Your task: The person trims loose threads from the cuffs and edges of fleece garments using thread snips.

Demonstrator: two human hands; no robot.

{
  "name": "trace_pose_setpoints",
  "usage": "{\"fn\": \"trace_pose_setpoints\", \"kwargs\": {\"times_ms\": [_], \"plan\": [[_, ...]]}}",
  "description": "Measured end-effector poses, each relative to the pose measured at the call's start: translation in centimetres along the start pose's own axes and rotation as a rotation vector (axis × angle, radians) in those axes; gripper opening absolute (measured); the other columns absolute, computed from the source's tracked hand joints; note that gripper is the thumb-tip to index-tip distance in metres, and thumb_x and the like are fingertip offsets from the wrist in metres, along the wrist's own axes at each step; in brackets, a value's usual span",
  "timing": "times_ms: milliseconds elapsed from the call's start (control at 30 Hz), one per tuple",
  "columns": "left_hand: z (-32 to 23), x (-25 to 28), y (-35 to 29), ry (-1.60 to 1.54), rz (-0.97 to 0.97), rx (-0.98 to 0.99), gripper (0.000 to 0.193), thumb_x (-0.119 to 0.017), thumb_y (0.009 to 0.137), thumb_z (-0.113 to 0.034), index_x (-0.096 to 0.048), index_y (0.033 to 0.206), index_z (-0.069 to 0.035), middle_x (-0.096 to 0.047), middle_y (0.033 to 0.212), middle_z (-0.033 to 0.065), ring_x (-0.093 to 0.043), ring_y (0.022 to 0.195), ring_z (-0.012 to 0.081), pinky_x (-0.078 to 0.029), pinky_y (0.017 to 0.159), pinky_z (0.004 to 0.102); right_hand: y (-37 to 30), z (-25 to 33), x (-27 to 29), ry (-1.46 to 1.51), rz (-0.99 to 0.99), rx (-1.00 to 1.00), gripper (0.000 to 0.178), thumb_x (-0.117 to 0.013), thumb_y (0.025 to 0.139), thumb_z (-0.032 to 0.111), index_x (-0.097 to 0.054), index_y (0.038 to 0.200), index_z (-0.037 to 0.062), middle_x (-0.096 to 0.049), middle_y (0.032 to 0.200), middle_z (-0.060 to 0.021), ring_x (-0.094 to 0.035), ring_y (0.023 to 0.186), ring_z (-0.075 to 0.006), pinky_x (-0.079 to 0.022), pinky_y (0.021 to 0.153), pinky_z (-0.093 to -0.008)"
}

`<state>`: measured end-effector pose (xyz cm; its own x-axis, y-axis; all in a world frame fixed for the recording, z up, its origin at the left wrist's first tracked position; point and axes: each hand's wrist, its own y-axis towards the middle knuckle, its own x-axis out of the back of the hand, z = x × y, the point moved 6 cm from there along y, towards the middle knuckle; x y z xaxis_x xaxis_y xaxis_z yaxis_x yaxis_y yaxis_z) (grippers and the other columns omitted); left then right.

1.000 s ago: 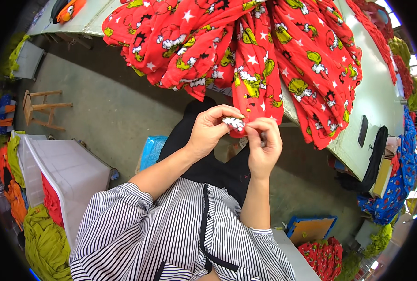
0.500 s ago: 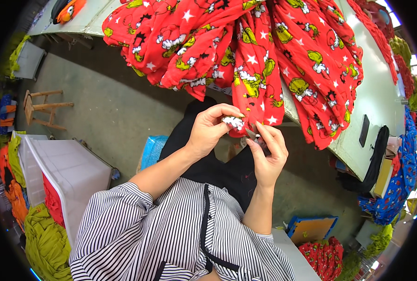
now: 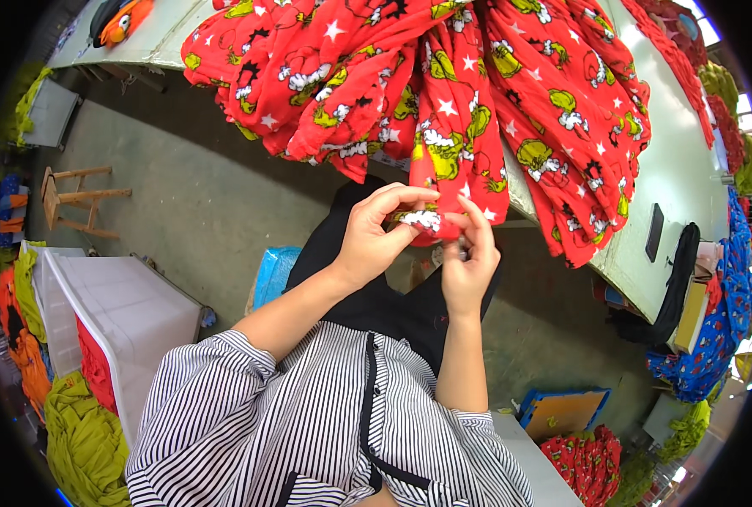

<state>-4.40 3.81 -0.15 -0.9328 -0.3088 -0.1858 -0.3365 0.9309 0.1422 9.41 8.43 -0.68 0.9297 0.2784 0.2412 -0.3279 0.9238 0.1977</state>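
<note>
Red plush fabric [image 3: 443, 156], printed with green and white figures and white stars, hangs over the near edge of the table in front of me. My left hand [image 3: 382, 230] pinches a turned-up lower edge of its middle strip between thumb and fingers, where a white patch of the print shows. Close to its right, my right hand [image 3: 469, 258] has its fingertips closed at the same edge. Something small and greyish lies within the right hand's curled fingers, mostly hidden; its kind cannot be made out.
The pale table [image 3: 638, 262] carries more of the fabric and a dark phone-like slab [image 3: 655, 232]. At left stand a white bin [image 3: 131, 304] and a wooden stool [image 3: 76, 198]. Green cloth [image 3: 84, 439] is heaped lower left; a blue-wrapped bundle [image 3: 276, 275] sits by my legs.
My right hand has shifted slightly left, and its fingertips now meet the fabric edge. A pointed metal tip that showed between its fingers earlier is no longer visible. My left hand stays about the same.
</note>
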Motion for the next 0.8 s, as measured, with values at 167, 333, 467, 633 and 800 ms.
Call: {"fn": "trace_pose_setpoints", "kwargs": {"times_ms": [167,333,467,633,800], "plan": [[1.2,0.4,0.2,-0.071,0.235,0.368,0.012,-0.057,0.083,-0.009,-0.061,0.086,0.003,-0.052,0.081,-0.0013,-0.050,0.078,0.0073,-0.039,0.071,0.0205,1.8,-0.6,1.5,0.541,-0.048,-0.181,0.027,-0.057,0.084,0.004,-0.052,0.110,0.0017,-0.054,0.083,0.0032,-0.042,0.057,0.0008,-0.025,0.046,-0.0130],[1.8,-0.1,0.0,-0.402,0.164,0.508,0.018,-0.051,0.087,-0.014,-0.060,0.091,0.001,-0.055,0.091,-0.0003,-0.050,0.083,0.0063,-0.038,0.076,0.0216,2.3,0.9,2.2,0.108,-0.104,0.104,0.018,-0.060,0.079,-0.002,-0.059,0.097,-0.0010,-0.053,0.091,-0.0011,-0.044,0.068,-0.0039,-0.034,0.056,-0.0176],[2.0,0.1,-0.1,-0.407,0.147,0.490,0.019,-0.050,0.087,-0.014,-0.059,0.094,0.002,-0.056,0.094,0.0012,-0.051,0.086,0.0071,-0.038,0.078,0.0223,1.5,3.7,1.7,0.013,0.045,0.215,0.031,-0.073,0.060,-0.002,-0.066,0.090,0.0030,-0.052,0.086,-0.0024,-0.046,0.063,-0.0077,-0.036,0.052,-0.0198],[2.1,0.0,0.0,-0.437,0.161,0.461,0.020,-0.050,0.087,-0.013,-0.059,0.095,0.003,-0.056,0.095,0.0021,-0.052,0.091,0.0095,-0.038,0.082,0.0234,1.7,3.3,0.3,-0.039,0.042,0.234,0.021,-0.067,0.064,-0.008,-0.063,0.083,0.0009,-0.052,0.079,-0.0035,-0.047,0.061,-0.0090,-0.036,0.050,-0.0198],[2.3,-0.1,0.1,-0.463,0.149,0.480,0.023,-0.049,0.088,-0.014,-0.058,0.099,0.004,-0.058,0.098,0.0047,-0.054,0.093,0.0115,-0.039,0.085,0.0255,0.5,2.0,1.2,0.382,0.116,-0.105,0.017,-0.065,0.068,-0.007,-0.061,0.084,-0.0032,-0.055,0.081,-0.0038,-0.047,0.065,-0.0055,-0.037,0.055,-0.0193]]}}
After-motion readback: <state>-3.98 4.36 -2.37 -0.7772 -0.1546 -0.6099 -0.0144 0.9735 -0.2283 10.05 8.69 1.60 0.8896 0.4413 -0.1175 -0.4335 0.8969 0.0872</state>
